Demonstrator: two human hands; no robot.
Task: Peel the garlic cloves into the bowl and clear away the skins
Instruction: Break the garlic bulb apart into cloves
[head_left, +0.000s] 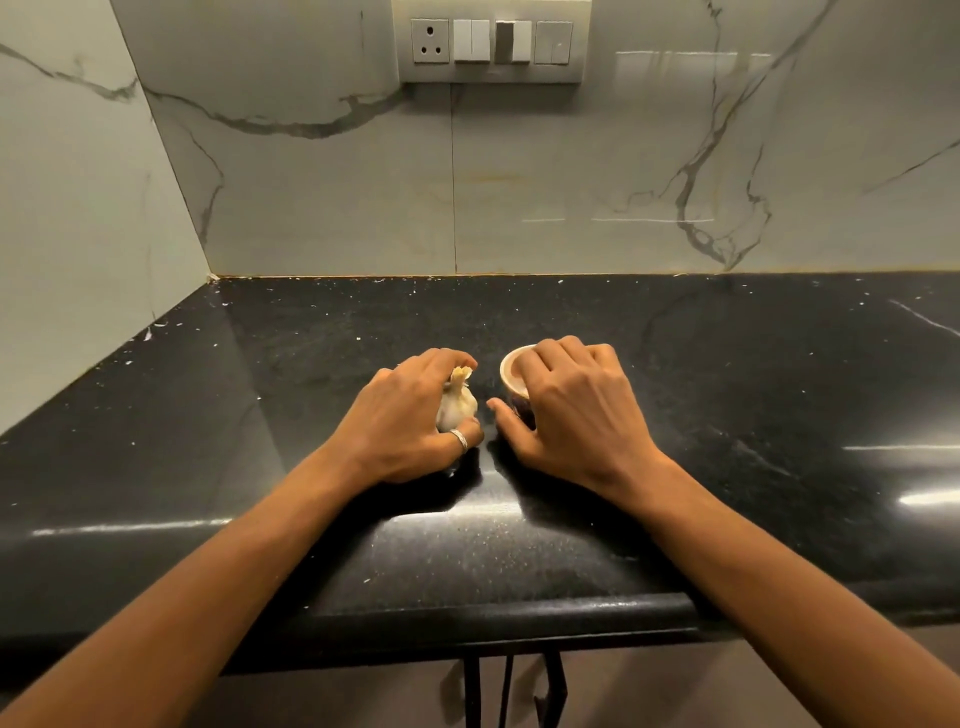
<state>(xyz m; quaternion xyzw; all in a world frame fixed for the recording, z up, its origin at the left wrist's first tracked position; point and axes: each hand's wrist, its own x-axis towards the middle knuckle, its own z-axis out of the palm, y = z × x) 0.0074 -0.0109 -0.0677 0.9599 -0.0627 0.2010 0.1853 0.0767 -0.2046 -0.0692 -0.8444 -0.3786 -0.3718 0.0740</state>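
Head camera first: we see both bare forearms reaching over the rounded front edge of a glossy black speckled stone countertop (675, 364). Our left hand (410, 415) is curled round a whole white papery garlic bulb (457, 402), fingers over its far side and thumb against its near side, with the dry stalk poking up between them. A silver ring (459, 440) sits on that thumb. The bulb stands on the counter, unpeeled. Just to its right, with a narrow gap between, is a small round bowl (511, 374), cream inside and dark outside. Our right hand (576, 410) grips it, fingers bent over the rim and thumb against the near wall. Behind, a grey-veined marble wall (623, 171) carries a white switch panel (493, 41).
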